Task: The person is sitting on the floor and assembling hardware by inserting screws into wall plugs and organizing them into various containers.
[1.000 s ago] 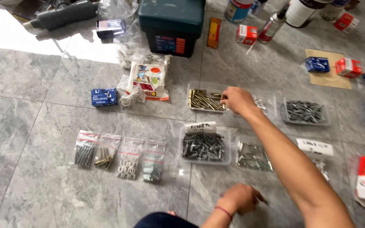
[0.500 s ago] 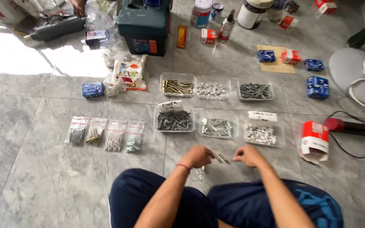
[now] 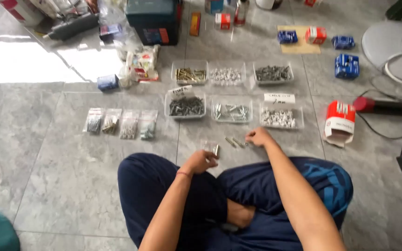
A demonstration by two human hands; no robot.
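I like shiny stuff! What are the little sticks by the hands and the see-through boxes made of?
The little sticks on the floor look like metal screws: grey with a dull shine. The see-through boxes look like clear plastic, since the grey floor and their contents show through the walls. The floor looks like polished grey stone tile, glossy where light reflects.

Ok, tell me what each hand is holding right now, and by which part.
The left hand pinches a small clear plastic bag by its lower edge. The right hand rests fingertips on small metal screws on the floor; whether it grips one cannot be told.

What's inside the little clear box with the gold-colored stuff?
The clear box holds a pile of brass-coloured screws. What lies under the pile cannot be seen.
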